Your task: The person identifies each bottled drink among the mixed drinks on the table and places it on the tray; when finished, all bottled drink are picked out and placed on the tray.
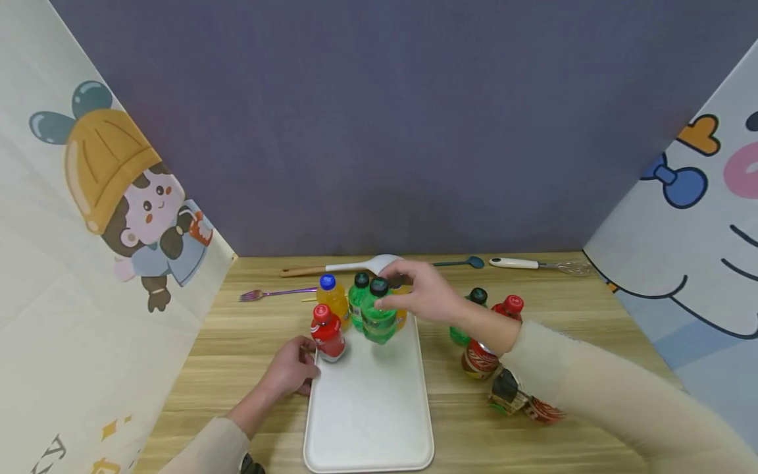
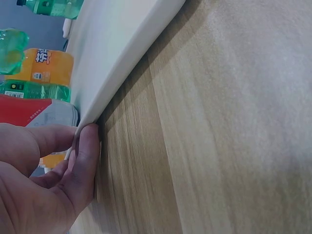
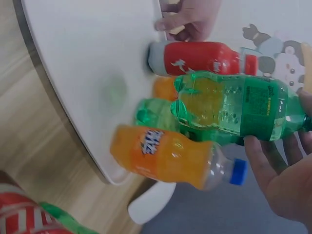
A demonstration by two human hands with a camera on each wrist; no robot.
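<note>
A white tray (image 1: 370, 415) lies on the wooden table. On its far end stand a red bottle (image 1: 328, 334), an orange bottle with a blue cap (image 1: 333, 299) and a green bottle (image 1: 358, 301). My right hand (image 1: 392, 297) grips another green bottle (image 1: 379, 320) near its cap. In the right wrist view this held green bottle (image 3: 234, 109) seems to hang just off the tray (image 3: 83, 58), beside an orange bottle (image 3: 165, 156). My left hand (image 1: 301, 367) holds the tray's left edge, with the thumb (image 2: 85, 151) pressed against the rim (image 2: 126, 68).
Right of the tray stand a green bottle (image 1: 474, 309), a red-capped bottle (image 1: 510, 307) and a cola bottle (image 1: 480, 359), with more lying near my right sleeve. A white ladle (image 1: 361, 265), purple fork (image 1: 272, 293), teal spoon (image 1: 462, 263) and whisk (image 1: 539, 264) lie at the back.
</note>
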